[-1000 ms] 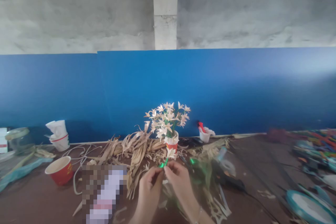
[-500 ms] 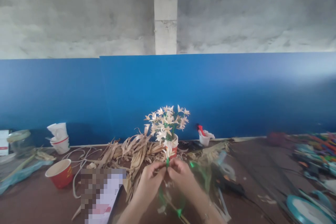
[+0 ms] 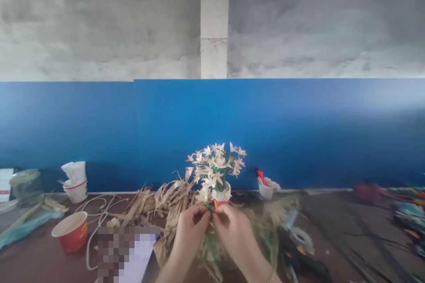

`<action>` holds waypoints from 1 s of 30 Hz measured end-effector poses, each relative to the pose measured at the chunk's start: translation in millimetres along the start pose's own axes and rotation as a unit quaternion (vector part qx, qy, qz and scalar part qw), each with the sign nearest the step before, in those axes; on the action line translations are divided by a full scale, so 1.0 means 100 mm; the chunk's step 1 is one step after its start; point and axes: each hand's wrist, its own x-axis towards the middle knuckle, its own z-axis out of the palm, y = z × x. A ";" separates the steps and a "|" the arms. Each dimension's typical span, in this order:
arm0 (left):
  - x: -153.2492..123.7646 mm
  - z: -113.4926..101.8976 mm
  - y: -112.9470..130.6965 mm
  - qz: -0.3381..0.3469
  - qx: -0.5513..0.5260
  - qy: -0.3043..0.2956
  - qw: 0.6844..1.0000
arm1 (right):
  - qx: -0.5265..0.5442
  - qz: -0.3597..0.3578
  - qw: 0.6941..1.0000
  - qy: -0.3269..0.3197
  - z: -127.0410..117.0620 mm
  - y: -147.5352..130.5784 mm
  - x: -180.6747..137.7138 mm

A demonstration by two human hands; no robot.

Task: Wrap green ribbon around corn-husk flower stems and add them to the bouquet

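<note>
My left hand [image 3: 194, 226] and my right hand [image 3: 230, 225] meet in the middle, thumbs and fingers pinched. Between their fingertips is the green-wrapped stem [image 3: 209, 207] of a pale artificial flower [image 3: 202, 194], tilted to the left. Just behind my hands stands a bunch of cream artificial flowers [image 3: 217, 163] with green stems, in a red and white paper cup [image 3: 222, 203] that my fingers partly cover. Dried corn husks [image 3: 177, 208] are heaped to the left of the cup. Blurred green strips [image 3: 211, 247] show below my hands.
On the left are a red paper bowl [image 3: 70, 233], a white cable [image 3: 99, 225], white cups [image 3: 75, 183] and a glass jar [image 3: 26, 188]. A partly pixelated phone-like object [image 3: 136, 256] lies nearer. To the right are a tape roll [image 3: 301, 239] and a small white container [image 3: 266, 189]. A blue panel [image 3: 212, 119] stands behind.
The flower in my hands has gone from upright to leaning left. The camera view has shifted, so the table's things sit lower in the picture and the ribbon roll at right has left view.
</note>
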 end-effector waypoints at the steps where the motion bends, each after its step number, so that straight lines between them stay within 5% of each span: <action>1: 0.00 0.00 -0.01 0.000 0.002 0.005 1.000 | 0.008 0.010 1.000 -0.001 0.00 -0.01 0.00; 6: -0.05 0.03 -0.02 -0.001 -0.012 0.013 1.000 | 0.012 0.048 0.999 -0.006 -0.07 -0.04 -0.02; 14: -0.13 0.11 0.06 -0.002 -0.034 0.033 0.999 | -0.110 -0.092 0.988 0.064 -0.04 -0.03 -0.06; 20: -0.17 0.16 -0.01 -0.018 -0.021 0.069 0.997 | -0.175 -0.114 0.972 0.104 0.06 -0.04 -0.11; 30: -0.19 0.09 0.22 -0.013 -0.032 0.054 0.998 | -0.101 -0.111 0.985 0.080 -0.01 -0.07 -0.10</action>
